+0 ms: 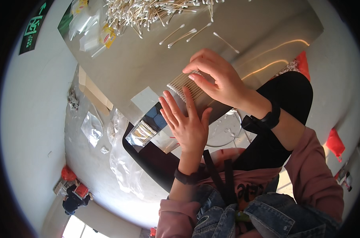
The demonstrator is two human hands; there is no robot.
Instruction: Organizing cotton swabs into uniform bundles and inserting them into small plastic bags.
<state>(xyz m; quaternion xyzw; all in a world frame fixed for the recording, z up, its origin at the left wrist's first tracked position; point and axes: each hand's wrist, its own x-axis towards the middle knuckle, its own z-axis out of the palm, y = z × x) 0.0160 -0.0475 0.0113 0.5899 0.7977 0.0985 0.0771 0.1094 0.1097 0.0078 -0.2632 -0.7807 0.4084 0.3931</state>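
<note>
Row of cotton swabs (pixel 179 88): on the bench (pixel 267 27), close to its near edge, just in front of the person's lap. Swabs side by side, roughly parallel, white tips lined up toward the left. Left hand (pixel 190 129): spread, palm down, grasping nothing; forefinger tip at the near side of the row, touching or just above, can't tell which. Right hand (pixel 223 77): bent over the far side and right part of the row, thumb and forefinger tips near each other; can't tell if they pinch a swab, and the right-hand swab ends are partly hidden under it.

Step in hand looks like squaring up the row. Best done with light pressure from both sides, tips kept flush, one layer only; pushing hard would likely make thin sticks ride over each other or roll.

Edges: near edge is the risk, little margin there. Just left, a white card (pixel 147 100) and a clear packet with swabs (pixel 144 133) crowd the left hand. More room on the far side, up to the loose swabs (pixel 198 32) and the big swab pile (pixel 148 14). One lone swab (pixel 226 43) lies beyond the right hand. Clear bags (pixel 93 35) sit far left, well apart.
</note>
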